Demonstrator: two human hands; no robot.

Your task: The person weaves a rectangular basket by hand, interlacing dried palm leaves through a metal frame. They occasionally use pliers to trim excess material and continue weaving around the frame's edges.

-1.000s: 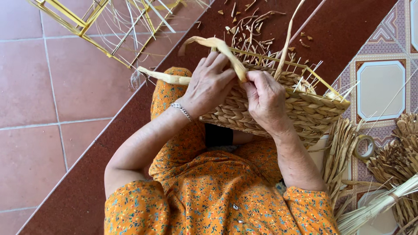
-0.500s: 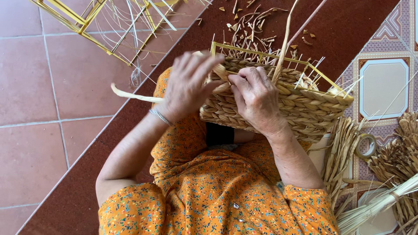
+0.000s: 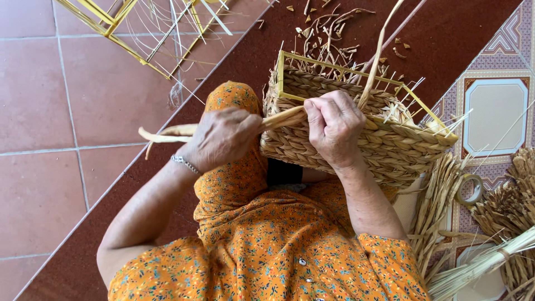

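A half-woven straw basket (image 3: 384, 142) on a yellow wire frame (image 3: 340, 62) rests on my lap, tilted away from me. My right hand (image 3: 334, 128) presses on the basket's near rim, fingers curled over the weave. My left hand (image 3: 223, 138) grips a flat pale straw strand (image 3: 167, 134) and holds it stretched out to the left of the basket. A silver bracelet (image 3: 185, 163) sits on my left wrist. Another loose strand (image 3: 379, 50) rises from the basket's rim past my right hand.
An empty yellow wire frame (image 3: 139, 28) lies on the red tiles at the upper left. Straw scraps (image 3: 329, 28) litter the dark red step beyond the basket. Bundles of straw (image 3: 501, 223) and a tape roll (image 3: 471, 189) lie at my right.
My left hand has pulled the strand out to the left and lower, drawing it taut. The basket has tilted slightly; my right hand stays on its rim.
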